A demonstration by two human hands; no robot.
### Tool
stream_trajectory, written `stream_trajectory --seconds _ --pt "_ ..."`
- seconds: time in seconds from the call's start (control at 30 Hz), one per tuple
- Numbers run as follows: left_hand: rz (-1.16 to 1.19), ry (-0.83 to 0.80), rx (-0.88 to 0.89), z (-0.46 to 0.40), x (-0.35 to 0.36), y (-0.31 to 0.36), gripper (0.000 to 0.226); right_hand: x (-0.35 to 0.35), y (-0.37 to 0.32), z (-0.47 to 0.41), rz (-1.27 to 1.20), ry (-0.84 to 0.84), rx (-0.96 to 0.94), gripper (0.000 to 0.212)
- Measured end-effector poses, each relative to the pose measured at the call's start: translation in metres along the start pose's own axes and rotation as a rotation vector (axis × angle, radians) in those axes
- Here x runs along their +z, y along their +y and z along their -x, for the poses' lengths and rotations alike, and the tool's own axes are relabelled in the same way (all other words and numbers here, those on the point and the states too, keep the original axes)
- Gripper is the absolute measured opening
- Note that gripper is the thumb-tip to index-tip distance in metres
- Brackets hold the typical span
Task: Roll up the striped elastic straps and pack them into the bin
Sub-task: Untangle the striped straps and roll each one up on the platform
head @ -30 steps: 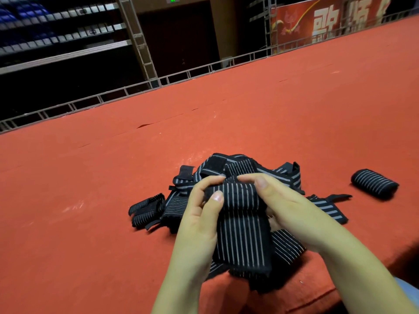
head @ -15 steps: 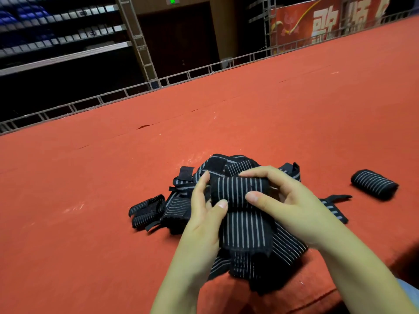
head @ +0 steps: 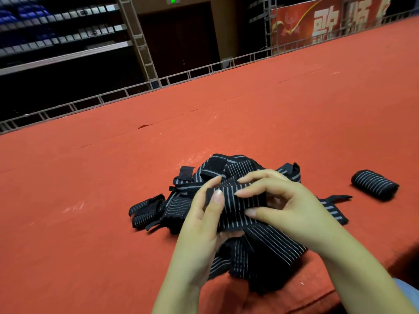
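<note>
A black elastic strap with thin white stripes is partly rolled between my hands above a loose pile of like straps. My left hand grips the roll from the left, thumb on top. From the right, my right hand pinches it with fingers curled over the top and thumb below. The strap's free length trails down toward me. One finished roll lies apart to the right. No bin is in view.
Everything lies on a wide red carpeted surface. Its near edge drops off at the bottom right. A metal truss rail borders the far edge, with dark shelving and a red banner behind it.
The roll has grown thicker as my fingers turned it, and the hanging length has shortened. My right fingers have shifted over the top of the roll.
</note>
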State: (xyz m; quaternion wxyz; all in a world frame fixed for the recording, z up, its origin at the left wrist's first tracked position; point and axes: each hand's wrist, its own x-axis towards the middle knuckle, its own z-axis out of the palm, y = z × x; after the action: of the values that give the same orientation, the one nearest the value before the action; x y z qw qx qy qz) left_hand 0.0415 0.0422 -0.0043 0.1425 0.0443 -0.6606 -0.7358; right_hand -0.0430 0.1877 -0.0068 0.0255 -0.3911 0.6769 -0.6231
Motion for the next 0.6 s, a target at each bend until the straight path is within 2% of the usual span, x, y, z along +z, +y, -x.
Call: stream_trajectory --seconds 0.07,0.17,0.33,0.47,0.6 --pt "0.009 -0.011 0.005 0.0 -0.004 -0.001 0.04 -0.001 0.0 0.001 -0.104 -0.003 0.033 0.021" --pt "0.032 -0.026 0.005 0.0 -0.01 -0.003 0.043 -0.002 0.002 0.002 -0.249 0.051 0.135 0.02" --pt "0.003 -0.037 0.014 0.001 -0.012 -0.006 0.05 -0.004 0.007 0.004 -0.311 -0.074 0.309 0.032" --pt "0.0 -0.02 -0.017 -0.002 -0.009 -0.011 0.051 -0.01 0.015 0.011 -0.272 -0.1 0.336 0.027" --pt "0.067 -0.016 -0.091 -0.011 0.003 -0.014 0.05 -0.02 0.019 0.02 -0.281 -0.077 0.327 0.032"
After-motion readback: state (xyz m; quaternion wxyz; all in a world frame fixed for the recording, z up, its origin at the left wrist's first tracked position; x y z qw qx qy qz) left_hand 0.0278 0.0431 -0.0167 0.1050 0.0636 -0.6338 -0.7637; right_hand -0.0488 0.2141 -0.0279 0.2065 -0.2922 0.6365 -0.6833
